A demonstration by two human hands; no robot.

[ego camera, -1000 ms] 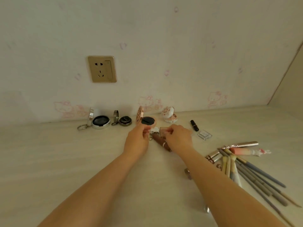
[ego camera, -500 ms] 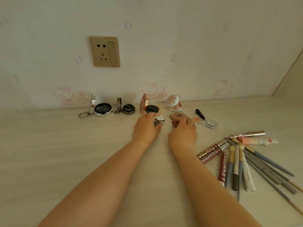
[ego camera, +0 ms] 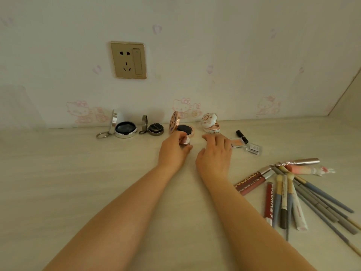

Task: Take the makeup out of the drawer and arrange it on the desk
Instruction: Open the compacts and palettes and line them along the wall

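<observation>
On the pale desk (ego camera: pixel 78 182), my left hand (ego camera: pixel 172 151) grips a small shiny pinkish case (ego camera: pixel 185 141) between thumb and fingers, just in front of an open rose-gold compact (ego camera: pixel 182 129). My right hand (ego camera: pixel 214 153) lies palm down beside it, fingers spread loosely and holding nothing. A small peach blush palette (ego camera: pixel 238 142) sits at its right edge. Along the wall stand an open silver compact (ego camera: pixel 124 128), a dark round compact (ego camera: pixel 154 129) and a white floral compact (ego camera: pixel 210 124).
A black lipstick (ego camera: pixel 242 136) and a clear square case (ego camera: pixel 254 149) lie right of my right hand. A pile of brushes, pencils and lip gloss tubes (ego camera: pixel 289 192) covers the right side. A wall socket (ego camera: pixel 129 60) is above.
Both hands held small items together a second ago. My right hand set down a palette and now lies flat. My left hand still holds the small case. The view tilted down.
</observation>
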